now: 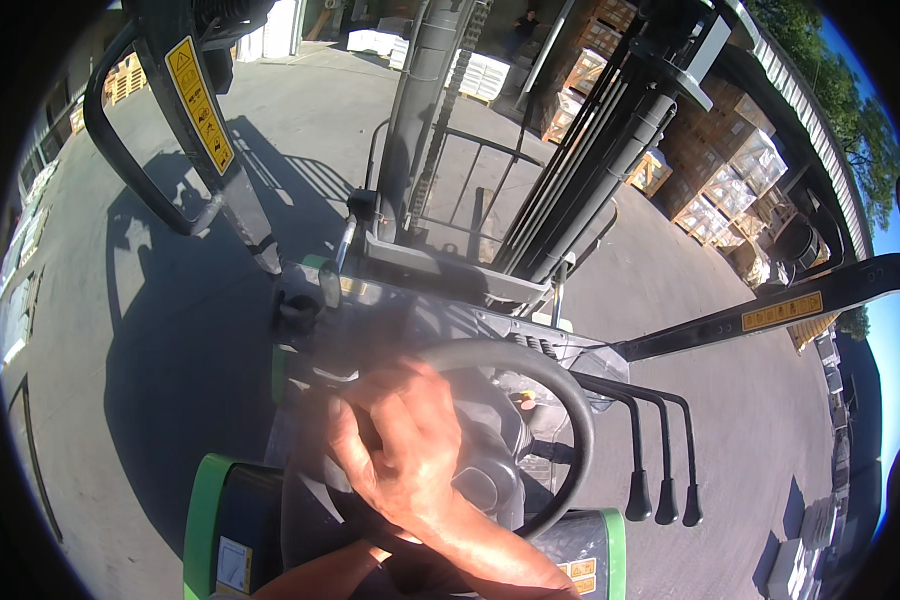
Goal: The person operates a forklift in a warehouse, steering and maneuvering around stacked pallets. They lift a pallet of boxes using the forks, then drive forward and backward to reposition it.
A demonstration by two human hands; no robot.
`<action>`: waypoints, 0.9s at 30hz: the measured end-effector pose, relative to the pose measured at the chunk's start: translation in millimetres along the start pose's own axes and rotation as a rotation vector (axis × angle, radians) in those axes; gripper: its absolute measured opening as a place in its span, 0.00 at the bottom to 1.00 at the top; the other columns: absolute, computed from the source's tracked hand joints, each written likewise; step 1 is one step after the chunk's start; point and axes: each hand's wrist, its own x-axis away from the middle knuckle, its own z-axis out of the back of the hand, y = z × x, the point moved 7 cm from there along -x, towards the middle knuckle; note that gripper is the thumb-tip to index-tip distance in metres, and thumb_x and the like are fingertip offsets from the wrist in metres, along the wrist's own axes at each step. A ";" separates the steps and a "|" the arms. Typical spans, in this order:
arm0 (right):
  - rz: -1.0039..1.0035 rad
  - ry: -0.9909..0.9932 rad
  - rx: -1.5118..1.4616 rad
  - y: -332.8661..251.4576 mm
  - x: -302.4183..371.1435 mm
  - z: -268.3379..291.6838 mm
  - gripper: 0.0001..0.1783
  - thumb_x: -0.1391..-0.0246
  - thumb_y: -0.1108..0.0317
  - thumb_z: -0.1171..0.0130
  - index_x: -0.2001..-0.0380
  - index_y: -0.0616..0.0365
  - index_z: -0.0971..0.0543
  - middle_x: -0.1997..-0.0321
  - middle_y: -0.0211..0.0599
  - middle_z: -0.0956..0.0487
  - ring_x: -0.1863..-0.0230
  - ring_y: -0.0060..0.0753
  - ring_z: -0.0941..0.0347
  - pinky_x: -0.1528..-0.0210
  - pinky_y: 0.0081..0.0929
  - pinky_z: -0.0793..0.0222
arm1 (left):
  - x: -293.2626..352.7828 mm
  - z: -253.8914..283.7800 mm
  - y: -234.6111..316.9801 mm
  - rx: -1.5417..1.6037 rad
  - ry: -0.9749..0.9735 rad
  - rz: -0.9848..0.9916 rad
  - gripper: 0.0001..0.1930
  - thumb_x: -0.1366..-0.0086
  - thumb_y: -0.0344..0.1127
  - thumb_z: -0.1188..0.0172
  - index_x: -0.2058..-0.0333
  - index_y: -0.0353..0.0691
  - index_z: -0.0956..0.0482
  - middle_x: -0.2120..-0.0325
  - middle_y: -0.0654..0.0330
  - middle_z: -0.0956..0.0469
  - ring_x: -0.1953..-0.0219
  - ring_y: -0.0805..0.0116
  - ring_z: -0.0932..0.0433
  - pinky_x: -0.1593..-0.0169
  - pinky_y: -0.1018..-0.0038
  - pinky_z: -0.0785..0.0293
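I sit at the controls of a forklift, my forearms crossed over the black steering wheel (576, 420). My right hand (405, 430) reaches across to the left part of the wheel. Its fingers are curled round the rim there, somewhat blurred, with the thumb on the left side. Beneath the right wrist passes my left forearm (325, 575), near the wheel's lower edge. The left hand's fingers are hidden behind the right arm and the wheel. Right of the wheel stand three black control levers (667, 500), with neither hand on them.
Ahead rises the forklift's mast (595, 175), with a load guard between its rails. Stacked boxes on pallets (720, 165) line the right. White stacked goods (480, 75) stand by the doorway ahead. A dark post (185, 110) with a grab handle is at the left.
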 end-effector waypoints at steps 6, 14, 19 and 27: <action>-0.016 -0.005 -0.007 5.0 0.4 -3.5 0.09 0.51 0.73 0.27 0.67 0.59 0.17 0.64 0.39 0.18 0.60 0.47 0.21 0.47 0.48 0.24 | -2.1 1.2 0.5 0.011 0.001 -0.003 0.20 0.23 0.48 0.52 0.42 0.41 0.27 0.55 0.51 0.18 0.56 0.52 0.18 0.51 0.57 0.24; -0.011 0.019 -0.016 6.1 0.4 -1.9 0.09 0.52 0.75 0.27 0.67 0.59 0.18 0.64 0.38 0.18 0.61 0.46 0.21 0.47 0.48 0.24 | -2.8 3.7 3.8 0.013 0.009 -0.003 0.21 0.23 0.48 0.52 0.41 0.41 0.28 0.54 0.52 0.19 0.54 0.53 0.19 0.49 0.58 0.24; -0.016 0.042 0.000 6.1 -0.3 1.3 0.08 0.51 0.74 0.27 0.68 0.59 0.18 0.66 0.35 0.19 0.63 0.36 0.20 0.44 0.46 0.25 | -3.6 8.7 6.3 0.007 0.013 -0.011 0.21 0.23 0.48 0.52 0.41 0.41 0.28 0.53 0.52 0.19 0.54 0.54 0.19 0.49 0.59 0.25; -0.017 0.073 -0.061 11.9 -8.0 25.0 0.08 0.52 0.77 0.29 0.68 0.60 0.18 0.65 0.37 0.18 0.61 0.45 0.21 0.46 0.44 0.26 | -10.2 14.4 22.3 -0.035 0.027 -0.010 0.22 0.22 0.48 0.52 0.40 0.40 0.29 0.51 0.52 0.20 0.52 0.55 0.19 0.47 0.60 0.25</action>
